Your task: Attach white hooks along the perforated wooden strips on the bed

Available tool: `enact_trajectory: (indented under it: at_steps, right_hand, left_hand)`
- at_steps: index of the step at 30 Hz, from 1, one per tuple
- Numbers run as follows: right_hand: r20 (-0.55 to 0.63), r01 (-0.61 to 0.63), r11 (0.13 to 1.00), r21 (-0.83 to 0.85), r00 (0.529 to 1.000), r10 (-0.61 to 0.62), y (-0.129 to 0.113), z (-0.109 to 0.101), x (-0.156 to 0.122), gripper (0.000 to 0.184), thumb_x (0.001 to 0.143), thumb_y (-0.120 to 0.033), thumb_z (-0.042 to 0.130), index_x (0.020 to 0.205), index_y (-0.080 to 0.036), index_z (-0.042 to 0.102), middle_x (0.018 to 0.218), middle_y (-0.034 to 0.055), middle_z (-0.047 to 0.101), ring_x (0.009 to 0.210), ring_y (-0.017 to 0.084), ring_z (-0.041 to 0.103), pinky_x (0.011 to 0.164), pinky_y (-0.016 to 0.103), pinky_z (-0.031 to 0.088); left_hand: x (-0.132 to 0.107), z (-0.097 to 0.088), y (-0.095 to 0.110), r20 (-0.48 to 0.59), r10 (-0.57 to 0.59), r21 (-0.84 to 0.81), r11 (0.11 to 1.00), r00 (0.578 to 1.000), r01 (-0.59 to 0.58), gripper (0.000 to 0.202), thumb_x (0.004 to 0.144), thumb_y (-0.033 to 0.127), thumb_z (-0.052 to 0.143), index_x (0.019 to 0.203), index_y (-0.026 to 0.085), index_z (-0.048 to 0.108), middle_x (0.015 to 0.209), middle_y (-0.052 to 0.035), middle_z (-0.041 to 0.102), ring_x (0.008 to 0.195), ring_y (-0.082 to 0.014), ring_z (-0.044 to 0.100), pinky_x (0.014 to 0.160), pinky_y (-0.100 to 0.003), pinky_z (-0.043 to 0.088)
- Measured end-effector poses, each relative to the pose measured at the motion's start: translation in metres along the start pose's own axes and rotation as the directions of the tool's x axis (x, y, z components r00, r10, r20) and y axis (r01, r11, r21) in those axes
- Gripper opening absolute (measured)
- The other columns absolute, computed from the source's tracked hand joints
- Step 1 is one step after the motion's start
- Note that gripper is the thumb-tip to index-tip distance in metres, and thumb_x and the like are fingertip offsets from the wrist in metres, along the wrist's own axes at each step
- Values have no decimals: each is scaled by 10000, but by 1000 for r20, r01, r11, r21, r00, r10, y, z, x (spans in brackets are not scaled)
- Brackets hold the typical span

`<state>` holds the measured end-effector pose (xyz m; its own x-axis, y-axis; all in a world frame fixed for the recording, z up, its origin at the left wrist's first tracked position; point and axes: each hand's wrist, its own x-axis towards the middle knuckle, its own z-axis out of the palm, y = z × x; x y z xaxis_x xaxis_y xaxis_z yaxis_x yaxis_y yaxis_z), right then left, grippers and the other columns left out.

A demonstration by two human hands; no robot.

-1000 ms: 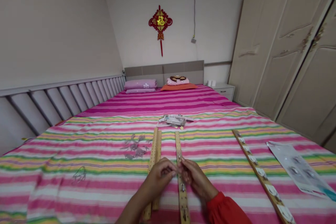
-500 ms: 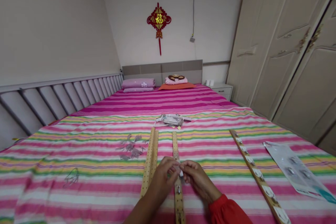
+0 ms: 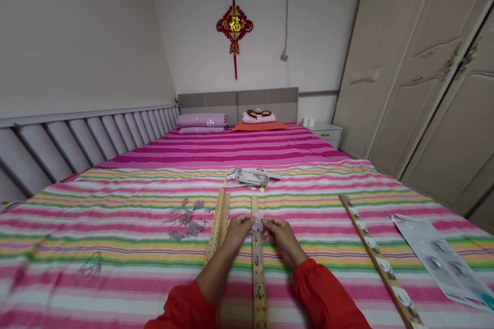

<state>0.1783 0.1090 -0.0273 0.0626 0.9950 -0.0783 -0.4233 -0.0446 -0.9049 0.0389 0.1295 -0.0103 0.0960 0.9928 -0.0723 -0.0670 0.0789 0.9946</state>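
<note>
Over the middle perforated wooden strip [image 3: 258, 272], a small clear plastic packet [image 3: 257, 223] with something shiny in it is pinched between my two hands. My left hand [image 3: 238, 230] grips its left side with thumb and fingers. On the other side, the fingertips of my right hand [image 3: 283, 239] are closed on the packet's right edge. Small metal fittings sit along the strip below my hands. Two more perforated strips [image 3: 216, 223] lie side by side just left, partly behind my left forearm.
Several small plastic packets [image 3: 189, 221] lie scattered on the striped bedspread at left, with a thin tangle of clear plastic [image 3: 90, 266] nearer. A pile of packaging [image 3: 250, 177] lies ahead. At right are a strip with white pieces [image 3: 371, 243] and a blister pack [image 3: 440, 262].
Both hands have moved forward along the middle strip and spread slightly apart, so the packet between them shows more clearly. The view has shifted slightly.
</note>
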Motion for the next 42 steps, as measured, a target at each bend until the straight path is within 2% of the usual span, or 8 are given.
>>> enact_trajectory:
  at_steps: [3,6,14,18,28,42]
  right_hand:
    - [-29,13,1000,-27,999,-14,3,-1,14,223,539,-322,792,607,-152,665,448,-9,615,402,96,524,410,203,416]
    - [-57,36,998,-47,998,-38,7,-1,26,191,551,-293,766,616,-150,658,422,-21,594,381,90,504,392,199,394]
    - [-110,66,995,-81,991,-74,23,-1,46,143,554,-248,710,605,-159,610,405,-61,542,344,68,448,335,174,324]
    - [-133,61,993,-103,988,-75,29,-3,50,138,561,-257,697,600,-164,603,381,-69,520,327,69,432,324,176,315]
    - [-166,46,988,-147,984,-70,31,-2,51,100,578,-254,650,592,-178,587,345,-78,489,294,65,389,306,179,285]
    - [-179,45,985,-169,981,-76,40,-5,55,157,561,-290,676,610,-189,565,352,-77,497,293,81,391,307,201,281]
  left_hand:
    - [19,2,-7,-31,21,0,1000,999,-21,223,555,340,723,609,135,652,541,18,591,543,-102,527,554,-219,419]
    - [32,2,-17,-56,-4,-7,1000,998,4,182,572,309,700,620,142,647,544,22,591,513,-92,515,535,-216,409]
    - [49,2,-33,-124,-29,7,1000,992,30,115,578,244,670,603,148,613,459,56,523,422,-68,430,450,-200,333]
    - [54,3,-37,-143,-31,27,999,989,35,98,567,225,655,623,156,614,474,51,541,448,-84,467,468,-207,351]
    - [57,4,-42,-193,7,122,992,981,17,93,544,229,619,531,173,545,450,55,496,483,-107,498,490,-213,355]
    - [64,8,-49,-242,-2,161,986,970,42,151,538,202,648,530,180,499,463,51,497,503,-114,517,482,-211,350]
